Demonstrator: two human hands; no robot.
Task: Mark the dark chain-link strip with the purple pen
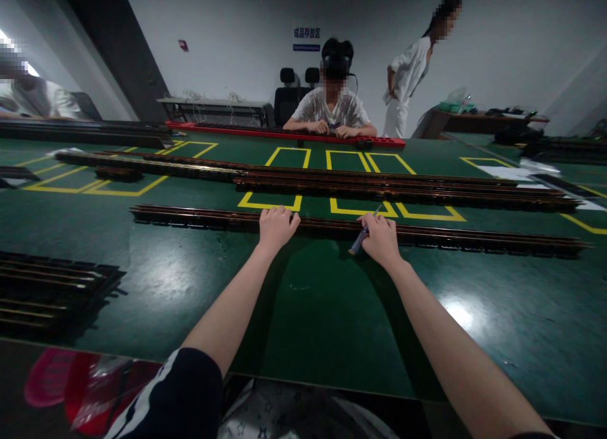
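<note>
A long dark slatted strip (213, 219) with copper-coloured edges lies across the green table in front of me. My left hand (277, 226) is closed over it left of its middle, fingers curled on its far edge. Further right, my right hand (382, 238) rests against the same strip. Held in that hand is a small screwdriver (359, 241), its bluish handle slanting down toward me and its thin shaft pointing up and away. The fingertips of the right hand are partly hidden behind the strip.
More such strips (408, 189) lie beyond, with another stack (42, 293) at the near left. Yellow tape rectangles (270, 205) mark the green table (322, 325). Across it sits a person (332, 107) behind a red rail (284, 134); another person (410, 72) stands at right.
</note>
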